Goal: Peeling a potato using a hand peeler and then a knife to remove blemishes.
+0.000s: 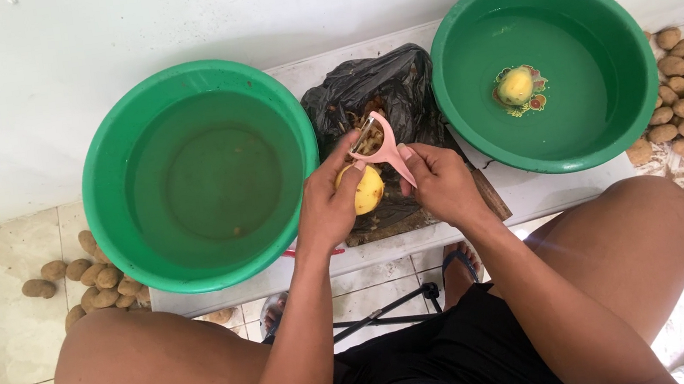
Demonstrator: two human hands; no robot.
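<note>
Left hand (328, 207): fingers wrapped round yellow peeled potato (366, 189), held over black bag (386, 89) btwn two green basins. Right hand (439, 181): fingers pinch pink peeler (387, 149), blade at potato's top.

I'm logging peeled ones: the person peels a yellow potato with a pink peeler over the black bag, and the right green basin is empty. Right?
Not quite. In the head view the right green plastic basin holds one peeled yellow potato. The rest stands: the left hand holds a yellow potato, the right hand the pink peeler, over the black plastic bag.
</note>
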